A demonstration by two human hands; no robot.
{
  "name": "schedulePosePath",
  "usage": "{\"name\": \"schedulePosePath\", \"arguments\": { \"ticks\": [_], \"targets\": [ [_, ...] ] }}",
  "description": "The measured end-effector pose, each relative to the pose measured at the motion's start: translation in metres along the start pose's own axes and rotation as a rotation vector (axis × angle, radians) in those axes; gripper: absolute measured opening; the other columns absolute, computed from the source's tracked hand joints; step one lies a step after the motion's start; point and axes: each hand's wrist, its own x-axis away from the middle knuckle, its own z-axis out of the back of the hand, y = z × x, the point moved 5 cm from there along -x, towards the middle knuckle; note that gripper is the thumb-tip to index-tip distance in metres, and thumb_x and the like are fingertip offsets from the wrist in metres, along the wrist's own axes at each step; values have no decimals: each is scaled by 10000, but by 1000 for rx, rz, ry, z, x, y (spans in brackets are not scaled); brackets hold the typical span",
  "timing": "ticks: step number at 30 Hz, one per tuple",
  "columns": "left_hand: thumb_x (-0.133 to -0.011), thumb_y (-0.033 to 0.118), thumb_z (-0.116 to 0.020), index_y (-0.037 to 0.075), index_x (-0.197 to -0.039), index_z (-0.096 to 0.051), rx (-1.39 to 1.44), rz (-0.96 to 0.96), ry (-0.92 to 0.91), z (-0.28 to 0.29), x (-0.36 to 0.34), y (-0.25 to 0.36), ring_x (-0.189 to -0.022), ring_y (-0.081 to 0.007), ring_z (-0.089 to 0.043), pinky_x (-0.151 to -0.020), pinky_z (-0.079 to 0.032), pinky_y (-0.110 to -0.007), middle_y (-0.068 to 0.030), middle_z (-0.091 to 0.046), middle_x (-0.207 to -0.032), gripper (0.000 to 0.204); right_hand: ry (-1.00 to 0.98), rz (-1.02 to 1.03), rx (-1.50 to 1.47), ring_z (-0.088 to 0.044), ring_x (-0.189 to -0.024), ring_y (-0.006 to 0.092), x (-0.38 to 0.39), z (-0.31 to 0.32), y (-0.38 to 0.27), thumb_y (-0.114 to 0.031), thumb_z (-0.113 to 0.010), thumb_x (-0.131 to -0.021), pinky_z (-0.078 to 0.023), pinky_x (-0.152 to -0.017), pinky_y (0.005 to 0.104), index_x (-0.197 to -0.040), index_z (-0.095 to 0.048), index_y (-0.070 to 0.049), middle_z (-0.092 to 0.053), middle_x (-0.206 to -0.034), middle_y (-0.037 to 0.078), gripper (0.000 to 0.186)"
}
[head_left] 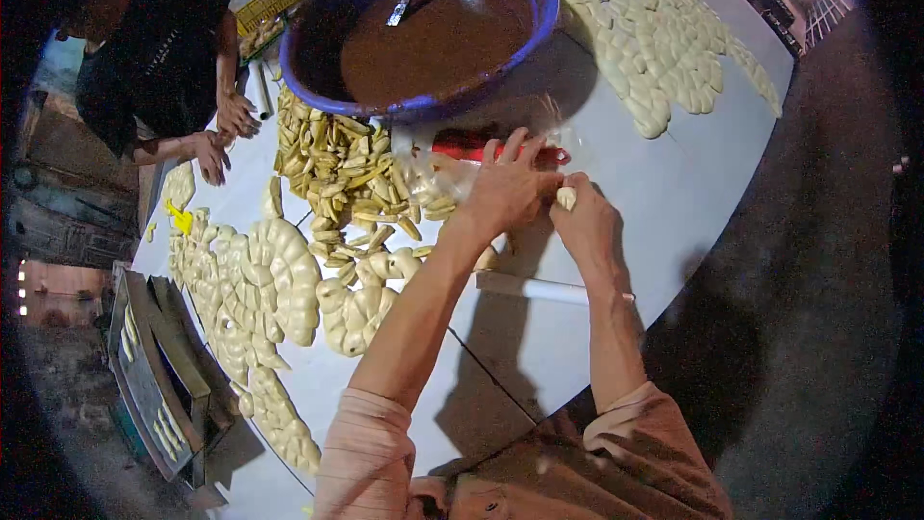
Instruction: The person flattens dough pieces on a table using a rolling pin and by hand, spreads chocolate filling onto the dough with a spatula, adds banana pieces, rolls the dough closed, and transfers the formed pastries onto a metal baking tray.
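Dim floor (770, 385) surrounded the white table (693, 193) in our head view. Our right hand (588, 226) pinched a small pale dough piece (566, 197) between curled fingers, over the table's middle. Just beside it, our left hand (508, 191) had its fingers spread near a red object (457, 144) and clear plastic; we could not tell whether they touched. Beyond stood a blue basin (550, 12) of brown liquid (423, 63). Leftward we had piled yellowish strips (322, 154) and smooth dough lumps (284, 274). Near our right forearm lay a white rod (544, 290). Across the left edge leaned a dark-shirted co-worker (159, 48).
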Motion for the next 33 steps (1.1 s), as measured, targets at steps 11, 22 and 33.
{"name": "schedulePosePath", "arguments": {
  "ticks": [11,22,33],
  "targets": [
    [-883,400,-722,260,-1184,-716,209,158,4,-13,0,-36,-1467,-423,-329,-1132,-346,-615,-72,-461,-1539,332,-146,-67,-518,-692,-1024,377,-6,-12,10,-317,-700,-886,-527,-907,445,-1203,-618,-44,-696,-1083,239,425],
    [-876,182,-687,323,-1334,-648,88,-12,-11,0,8,-13,-1484,-351,-330,-1183,-304,-576,-75,-417,-1571,480,-86,88,-13,-704,-974,406,-4,-7,-5,-272,-655,-919,-544,-858,479,-1191,-675,-76,-729,-1032,217,335],
    [-969,195,-513,253,-1143,-695,-25,-37,67,-23,14,-7,-1480,-315,-371,-1187,-299,-578,-89,-467,-1531,258,-650,-81,-910,-465,-507,69,11,2,6,-92,-664,-863,-316,-446,237,-887,-573,-86,-545,-705,-11,95]
  ]
}}
